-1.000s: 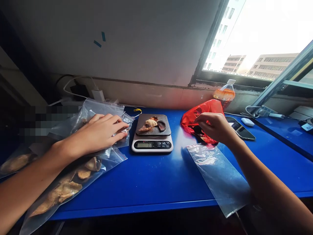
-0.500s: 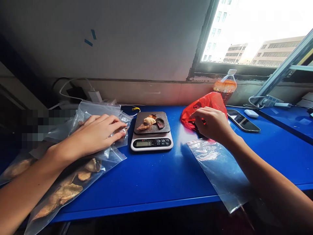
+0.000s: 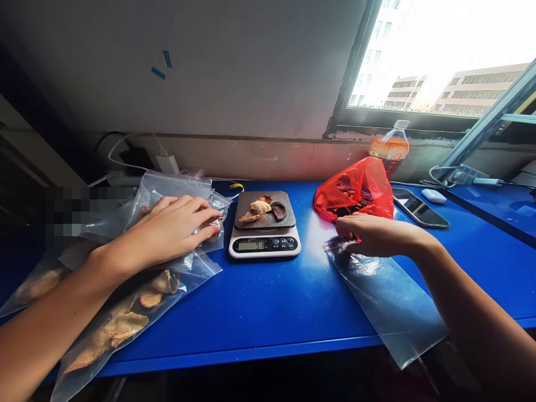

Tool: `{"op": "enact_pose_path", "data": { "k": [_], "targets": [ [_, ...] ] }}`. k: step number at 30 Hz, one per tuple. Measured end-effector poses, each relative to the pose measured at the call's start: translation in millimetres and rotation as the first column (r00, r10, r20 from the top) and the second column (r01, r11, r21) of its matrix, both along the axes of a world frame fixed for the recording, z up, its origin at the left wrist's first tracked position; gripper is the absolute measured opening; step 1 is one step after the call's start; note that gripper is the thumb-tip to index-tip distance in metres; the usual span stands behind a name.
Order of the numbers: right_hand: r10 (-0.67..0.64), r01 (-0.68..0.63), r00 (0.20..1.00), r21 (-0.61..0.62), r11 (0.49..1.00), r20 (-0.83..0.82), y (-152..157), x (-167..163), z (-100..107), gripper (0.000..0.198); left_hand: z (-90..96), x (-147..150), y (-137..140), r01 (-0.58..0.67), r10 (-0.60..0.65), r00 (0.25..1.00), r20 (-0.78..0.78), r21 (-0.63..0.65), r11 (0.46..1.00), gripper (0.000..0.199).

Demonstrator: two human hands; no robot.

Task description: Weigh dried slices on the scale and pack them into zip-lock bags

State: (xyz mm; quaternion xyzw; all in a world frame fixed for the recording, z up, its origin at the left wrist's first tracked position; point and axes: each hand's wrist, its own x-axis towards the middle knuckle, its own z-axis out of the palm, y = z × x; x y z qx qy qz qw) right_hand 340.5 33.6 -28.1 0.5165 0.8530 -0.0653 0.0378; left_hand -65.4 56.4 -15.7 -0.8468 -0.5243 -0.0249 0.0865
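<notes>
My left hand lies with fingers spread over a pile of clear zip bags. The front bag holds dried tan slices. Between my hands stands a small kitchen scale, its lit display seeming to read 9.1. Tan powder, a dried slice and a dark curled piece lie on its plate. My right hand, fingers curled closed, is at the mouth of a flat clear zip bag, just before an open red plastic bag of dark dried pieces. Its fingertips' contents are hidden.
Behind the red bag stands a drink bottle. A phone and a white earbud case lie to the right. A white charger and cables run along the wall. The blue table's front edge is near me.
My right hand has come down and toward me from over the red bag to the flat zip bag's mouth, its fingers curling in. My left hand stays on the bags. The display's reading looks different.
</notes>
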Motion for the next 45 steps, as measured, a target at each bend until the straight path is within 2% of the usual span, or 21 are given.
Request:
{"op": "enact_pose_path", "data": {
  "k": [9, 12, 15, 17, 21, 25, 28, 32, 35, 37, 41, 43, 45],
  "targets": [
    [-0.033, 0.033, 0.999, -0.019, 0.999, -0.039, 6.5, -6.6, 0.2, 0.024, 2.8, -1.2, -1.1, -0.015, 0.016, 1.000, 0.010, -0.026, 1.000, 0.052],
    [-0.049, 0.048, 0.996, -0.020, 0.999, -0.072, 8.9, -8.1, -1.3, 0.019, 14.3, 5.8, 8.3, -0.039, 0.040, 0.997, 0.062, -0.008, 0.999, 0.051],
    [-0.056, 0.053, 0.996, -0.036, 0.998, -0.065, 10.9, -8.1, -2.4, 0.017, 34.0, 31.2, 24.2, -0.031, 0.026, 0.991, 0.132, 0.038, 0.999, 0.049],
    [-0.072, 0.070, 0.996, -0.031, 0.997, -0.060, 11.5, -7.1, -2.7, 0.018, 46.3, 55.2, 36.4, 0.006, 0.001, 0.986, 0.165, -0.045, 0.999, 0.045],
    [-0.073, 0.072, 0.995, -0.020, 0.997, -0.061, 11.4, -4.7, -4.0, 0.016, 58.4, 95.7, 59.8, 0.019, -0.006, 0.996, 0.085, -0.159, 0.987, 0.037],
    [-0.065, 0.065, 0.991, -0.002, 0.998, -0.114, 10.4, -3.9, -3.4, 0.016, 58.3, 112.4, 74.0, 0.065, -0.066, 0.998, 0.006, -0.277, 0.959, 0.032],
    [-0.085, 0.085, 0.979, -0.009, 0.996, -0.187, 10.0, 0.1, 4.5, 0.017, 58.1, 116.7, 76.7, 0.072, -0.094, 0.994, -0.056, -0.320, 0.945, 0.029],
    [-0.110, 0.159, 0.929, 0.112, 0.981, -0.354, 15.6, 19.4, 16.8, 0.018, 60.1, 119.7, 74.8, 0.058, -0.090, 0.991, -0.099, -0.293, 0.954, 0.031],
    [-0.170, 0.236, 0.943, 0.214, 0.948, -0.285, 27.3, 39.1, 14.0, 0.012, 61.1, 120.2, 73.5, 0.053, -0.082, 0.992, -0.099, -0.267, 0.962, 0.036],
    [-0.182, 0.246, 0.953, 0.268, 0.932, -0.243, 37.4, 48.0, 6.4, 0.016, 61.1, 119.7, 74.0, 0.053, -0.084, 0.991, -0.103, -0.271, 0.961, 0.037],
    [-0.064, 0.204, 0.932, 0.369, 0.907, -0.357, 54.6, 44.8, -7.7, 0.051, 61.0, 118.3, 78.5, 0.058, -0.096, 0.990, -0.106, -0.310, 0.949, 0.037],
    [0.019, 0.153, 0.911, 0.381, 0.912, -0.413, 59.6, 36.2, -9.8, 0.056, 61.8, 117.6, 81.1, 0.068, -0.106, 0.990, -0.096, -0.332, 0.941, 0.038],
    [0.072, 0.127, 0.896, 0.408, 0.904, -0.438, 62.7, 29.0, -9.3, 0.052, 63.3, 117.0, 82.6, 0.077, -0.114, 0.990, -0.087, -0.351, 0.933, 0.038]
  ]
}}
